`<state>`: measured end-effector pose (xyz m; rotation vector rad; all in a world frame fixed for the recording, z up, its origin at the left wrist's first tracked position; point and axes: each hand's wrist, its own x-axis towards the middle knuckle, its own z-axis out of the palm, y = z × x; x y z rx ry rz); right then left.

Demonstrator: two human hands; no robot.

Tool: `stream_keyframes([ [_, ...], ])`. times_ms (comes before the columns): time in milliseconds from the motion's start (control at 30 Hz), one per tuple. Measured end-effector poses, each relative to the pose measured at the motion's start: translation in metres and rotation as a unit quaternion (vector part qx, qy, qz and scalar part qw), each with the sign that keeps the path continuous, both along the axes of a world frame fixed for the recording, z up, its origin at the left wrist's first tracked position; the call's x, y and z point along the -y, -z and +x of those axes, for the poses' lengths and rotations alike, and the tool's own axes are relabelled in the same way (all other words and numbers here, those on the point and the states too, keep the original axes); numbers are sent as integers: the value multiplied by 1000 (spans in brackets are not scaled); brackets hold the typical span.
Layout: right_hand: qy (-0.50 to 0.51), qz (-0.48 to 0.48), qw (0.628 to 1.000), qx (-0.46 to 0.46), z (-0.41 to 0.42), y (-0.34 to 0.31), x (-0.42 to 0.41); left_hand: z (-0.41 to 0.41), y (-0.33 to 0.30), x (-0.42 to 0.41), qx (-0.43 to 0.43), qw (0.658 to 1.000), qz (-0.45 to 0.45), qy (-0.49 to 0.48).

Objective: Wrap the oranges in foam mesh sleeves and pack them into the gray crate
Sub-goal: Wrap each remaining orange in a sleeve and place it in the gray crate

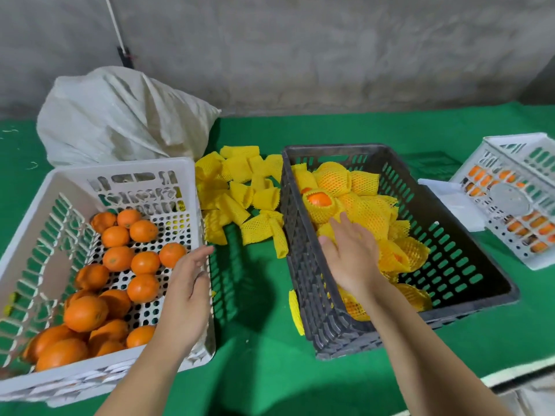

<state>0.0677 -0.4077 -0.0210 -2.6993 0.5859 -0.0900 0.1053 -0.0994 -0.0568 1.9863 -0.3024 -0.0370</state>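
Taking the gray crate [303, 283] as the landmark: nearest the camera, the right hand [351, 256] is reaching over the crate's near-left wall, fingers straight and slightly apart, palm down on the wrapped oranges [360, 211] piled inside; it is clamping nothing. Left of the crate, across a strip of green table [258, 355], the left hand [187, 292] is hovering at the right rim of the white crate [27, 235], fingers relaxed and loosely apart, holding nothing. Inside that white crate the bare oranges [120, 265] are lying loose, waiting for sleeves. Between the two crates and slightly farther back, the empty foam mesh sleeves [237, 193] are lying in a heap on the cloth. Behind the white crate a white sack [120, 118] is slumping against the wall, and right of the gray crate a second white basket [510, 190] is sitting tilted.

The oranges are likely firm, round and fairly heavy, apt to roll, so a cupped grip round the middle should suit. The sleeves look light, soft and stretchy; pinching one open end and spreading it should let the fruit slide in.
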Motion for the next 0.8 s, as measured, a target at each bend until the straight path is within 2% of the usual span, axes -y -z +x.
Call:
stream_keyframes([
  [100, 1, -13, 989, 145, 19, -26, -27, 15, -2, -10, 45, 991, 104, 72],
  [167, -79, -72, 981, 160, 38, -32, -51, 34, 3, -21, 68, 985, 134, 80],
  [233, -205, -121, 969, 68, 59, -30, -79, 55, 12, -32, -3, 995, 95, 25],
  [267, -265, -136, 954, -10, 71, -25, -91, 68, 20, -38, -43, 994, 98, -6],
  [300, -308, -148, 935, -95, 83, -17, -101, 81, 28, -45, -84, 986, 141, -28],
  [367, -336, -182, 890, -247, 106, 0, -115, 102, 43, -61, -159, 932, 326, -22],
  [433, -327, -210, 865, -318, 128, 21, -120, 112, 55, -76, -181, 870, 458, 22],
  [500, -300, -240, 858, -342, 149, 45, -114, 120, 65, -85, -174, 842, 507, 66],
  [633, -259, -315, 821, -399, 179, 93, -86, 120, 77, -79, -165, 748, 626, 146],
  [700, -263, -352, 810, -388, 188, 115, -73, 119, 82, -76, -158, 732, 650, 129],
  [800, -233, -341, 823, -390, 204, 135, -65, 122, 88, -81, -142, 705, 687, 103],
])
